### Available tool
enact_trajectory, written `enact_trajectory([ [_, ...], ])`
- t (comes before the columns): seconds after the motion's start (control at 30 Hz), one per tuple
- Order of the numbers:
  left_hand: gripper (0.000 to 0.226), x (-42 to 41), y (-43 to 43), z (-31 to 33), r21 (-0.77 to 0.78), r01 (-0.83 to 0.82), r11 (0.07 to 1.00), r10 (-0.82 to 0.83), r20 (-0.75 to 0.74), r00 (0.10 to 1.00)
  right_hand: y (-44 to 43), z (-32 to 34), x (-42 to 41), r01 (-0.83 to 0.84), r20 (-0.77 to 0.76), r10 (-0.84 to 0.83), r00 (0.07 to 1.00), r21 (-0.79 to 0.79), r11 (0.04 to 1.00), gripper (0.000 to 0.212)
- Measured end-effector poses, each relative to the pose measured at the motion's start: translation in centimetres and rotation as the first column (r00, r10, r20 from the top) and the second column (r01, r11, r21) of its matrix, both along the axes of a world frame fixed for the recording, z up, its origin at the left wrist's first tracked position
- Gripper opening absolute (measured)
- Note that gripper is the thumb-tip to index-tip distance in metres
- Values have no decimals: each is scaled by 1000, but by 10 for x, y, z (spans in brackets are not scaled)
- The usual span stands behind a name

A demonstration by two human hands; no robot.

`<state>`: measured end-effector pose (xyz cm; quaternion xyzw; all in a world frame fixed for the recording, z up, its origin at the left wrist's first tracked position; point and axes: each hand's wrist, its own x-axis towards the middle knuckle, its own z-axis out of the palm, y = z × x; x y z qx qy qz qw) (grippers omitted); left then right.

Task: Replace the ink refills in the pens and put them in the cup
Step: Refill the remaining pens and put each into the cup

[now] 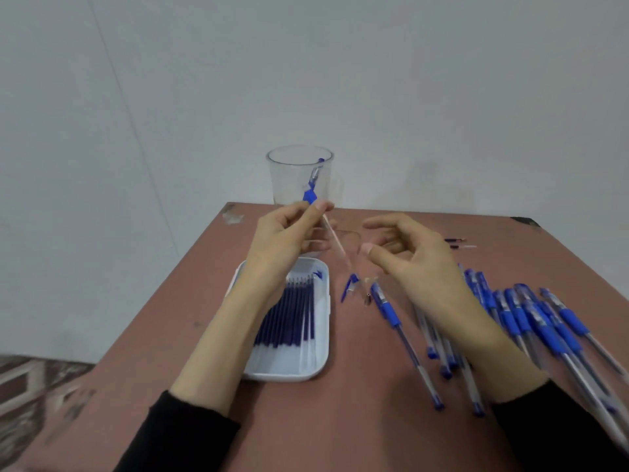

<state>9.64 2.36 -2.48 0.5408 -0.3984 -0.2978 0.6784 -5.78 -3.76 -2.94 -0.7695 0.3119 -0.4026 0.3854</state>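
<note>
At the far left, a patterned floor (30,386) is being shown beyond the edge of the reddish tabletop (357,420). A white tray (289,378) is being carried by the tabletop, with a row of dark blue refills (289,318) lying side by side in it, partly covered by the left forearm. Above the tray the left hand (282,236) is being held up. A thin pale refill (335,241) is being pinched by its fingers (320,206), thumb against curled forefinger. This refill is slanting down to the right, clear of the tabletop. Just above those fingers a blue pen part (309,195) is being seen against the clear cup (289,172), which is standing upright near the far edge. Whether that part is inside the cup or in front of it cannot be told. A loose blue cap (350,284) is lying between tray and pens. The right hand (408,257) is being held in the air near the pale refill's lower end, its fingers (377,224) loosely curled and apart, with nothing gripped. Farther right, a heap of blue-gripped pens (527,318) is lying on the tabletop.
</note>
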Motion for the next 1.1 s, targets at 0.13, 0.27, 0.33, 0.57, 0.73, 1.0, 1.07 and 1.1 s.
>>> enact_trajectory([
  [0.13, 24, 12, 5, 6, -31, -112, 993, 111, -27, 993, 1, 5, -1, 0, -121, -7, 993, -64, 998, 10],
  [0.27, 22, 15, 9, 7, -22, -137, 990, 137, -6, 991, 10, 7, 11, -60, -377, 6, 926, -132, 990, 19],
  [0.33, 21, 16, 10, 7, -13, -148, 989, 148, 2, 989, 17, 4, 21, -108, -507, -4, 862, -190, 976, 17],
  [0.57, 22, 16, 10, 5, 3, -138, 990, 138, 2, 990, 30, 2, 49, -201, -674, -194, 712, -461, 864, 15],
  [0.73, 23, 17, 10, 6, -4, -125, 992, 125, -12, 992, 28, 3, 60, -244, -776, -199, 599, -414, 877, 14],
  [1.0, 22, 19, 9, 6, -4, -118, 993, 118, -31, 993, 29, 7, 74, -258, -858, -193, 476, -346, 902, 30],
  [1.07, 22, 19, 10, 6, -8, -118, 993, 118, -33, 992, 29, 7, 78, -254, -861, -206, 466, -353, 901, 34],
  [1.1, 22, 19, 10, 6, -9, -117, 993, 117, -36, 993, 29, 7, 79, -248, -859, -214, 466, -359, 900, 35],
])
